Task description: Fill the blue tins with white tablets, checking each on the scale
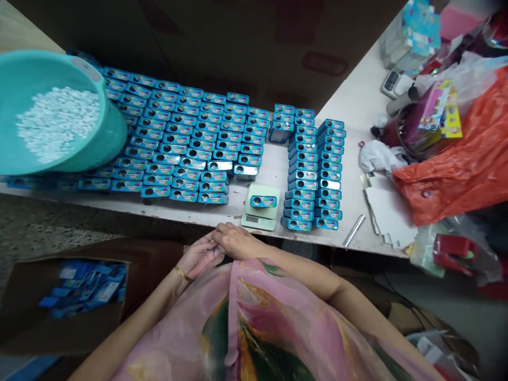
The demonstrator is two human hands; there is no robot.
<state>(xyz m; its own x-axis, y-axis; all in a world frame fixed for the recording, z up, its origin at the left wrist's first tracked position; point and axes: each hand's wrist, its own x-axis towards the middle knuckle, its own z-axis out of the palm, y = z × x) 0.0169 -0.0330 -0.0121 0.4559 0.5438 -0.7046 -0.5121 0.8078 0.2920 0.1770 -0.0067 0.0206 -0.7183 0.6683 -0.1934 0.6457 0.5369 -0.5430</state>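
My two hands meet in front of my body, just below the table's front edge. My left hand [201, 255], with a gold bangle at the wrist, is turned palm up with its fingers curled. Over it lies my right hand [235, 241], fingers closed and pressed to the left fingers. Whatever the hands hold between them is hidden. Just beyond them a small pale green scale [260, 221] stands on the table, with one blue tin [263, 201] upright on its pan. Neither hand touches the scale.
Rows of blue tins [174, 138] fill the table's left; two columns of tins [302, 185] stand right. A turquoise tub [109, 127] holds white pellets [59, 123]. An open carton [123, 296] sits below left. An orange bag [456, 164] and a silver tube [354, 230] lie right.
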